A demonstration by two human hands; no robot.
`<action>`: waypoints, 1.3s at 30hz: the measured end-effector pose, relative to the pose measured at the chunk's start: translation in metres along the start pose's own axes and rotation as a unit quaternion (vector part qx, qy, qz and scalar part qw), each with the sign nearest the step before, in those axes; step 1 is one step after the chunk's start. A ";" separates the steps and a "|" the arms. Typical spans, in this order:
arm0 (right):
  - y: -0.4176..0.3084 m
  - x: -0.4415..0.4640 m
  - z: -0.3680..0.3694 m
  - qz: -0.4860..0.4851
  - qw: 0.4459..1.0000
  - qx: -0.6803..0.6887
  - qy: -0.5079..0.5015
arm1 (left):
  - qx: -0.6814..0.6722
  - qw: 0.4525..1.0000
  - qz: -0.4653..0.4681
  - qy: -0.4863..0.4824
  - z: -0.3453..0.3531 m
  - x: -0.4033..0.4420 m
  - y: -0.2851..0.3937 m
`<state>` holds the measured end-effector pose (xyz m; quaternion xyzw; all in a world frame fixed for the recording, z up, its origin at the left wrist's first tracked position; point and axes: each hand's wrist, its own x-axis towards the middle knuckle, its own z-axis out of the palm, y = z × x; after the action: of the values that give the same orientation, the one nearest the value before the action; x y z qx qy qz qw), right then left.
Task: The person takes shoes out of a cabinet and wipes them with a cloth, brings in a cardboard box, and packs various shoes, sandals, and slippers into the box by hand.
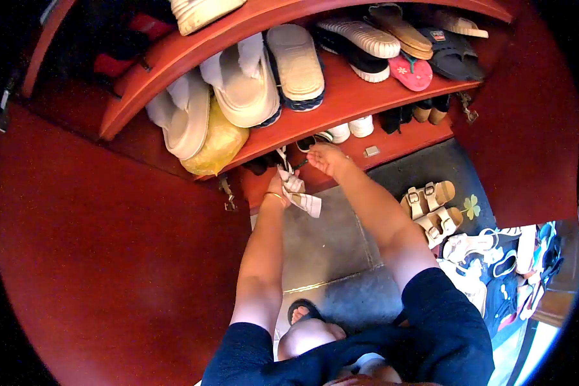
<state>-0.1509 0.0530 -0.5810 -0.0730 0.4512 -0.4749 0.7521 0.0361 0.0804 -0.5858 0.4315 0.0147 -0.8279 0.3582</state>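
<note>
Both of my arms reach to the lowest shelf of a red-brown shoe cabinet (384,109). Around a white strappy sandal (311,204) my left hand (278,188) is closed, a thin bracelet at its wrist. The sandal's straps hang below and rise above the fingers. Just to the right, my right hand (326,159) has its fingers curled together at the shelf's front edge, beside a dark shoe with a light rim (307,142). Whatever its fingertips hold is too small to make out. White shoes (361,127) stand behind it on the low shelf.
Above are thick-soled slippers (241,90), a yellow bag (222,143) and a pink flip-flop (410,73). Buckled sandals (429,199) lie on a dark mat (476,193) at the right, near a pile of shoes (502,276). Cabinet doors (122,251) stand on both sides.
</note>
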 end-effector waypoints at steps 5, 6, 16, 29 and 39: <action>-0.013 -0.017 0.024 0.097 0.994 -0.013 -0.053 | 0.088 0.991 0.073 0.065 -0.015 0.026 -0.011; -0.013 -0.017 0.024 0.079 0.996 -0.011 -0.049 | 0.135 0.986 0.061 0.082 -0.017 0.026 -0.015; 0.025 -0.081 -0.024 0.005 0.988 -0.154 -0.005 | 0.115 0.987 -0.027 -0.106 -0.022 -0.094 -0.081; 0.000 -0.046 0.013 -0.081 0.981 0.142 0.105 | 0.125 0.987 -0.013 -0.097 -0.011 -0.075 -0.075; 0.002 -0.048 -0.001 0.063 0.996 0.028 0.061 | 0.039 0.997 0.004 -0.066 -0.134 -0.127 -0.132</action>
<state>-0.1569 0.0918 -0.5532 0.0061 0.4863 -0.4424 0.7535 0.0976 0.2973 -0.6154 0.3895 -0.0435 -0.8529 0.3448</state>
